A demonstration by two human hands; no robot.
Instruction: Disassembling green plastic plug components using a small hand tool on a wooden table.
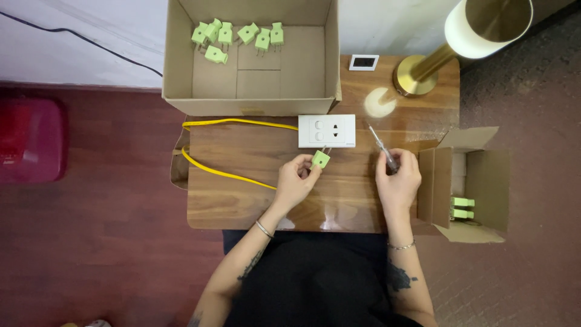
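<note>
My left hand (295, 178) holds a small light-green plug adapter (321, 159) by its body, its metal pins pointing up toward a white socket plate (327, 131) lying just beyond it on the wooden table (242, 194). My right hand (397, 178) grips a screwdriver (381, 147) with a dark handle; its thin shaft points up and to the left, its tip close to the plate's right edge.
A large open cardboard box (181, 72) at the back holds several green adapters (239, 35). A smaller open box (478, 181) at the right holds two more. A yellow cable (224, 174) loops at the left. A brass lamp (423, 72) and a small white device (364, 62) stand at the back right.
</note>
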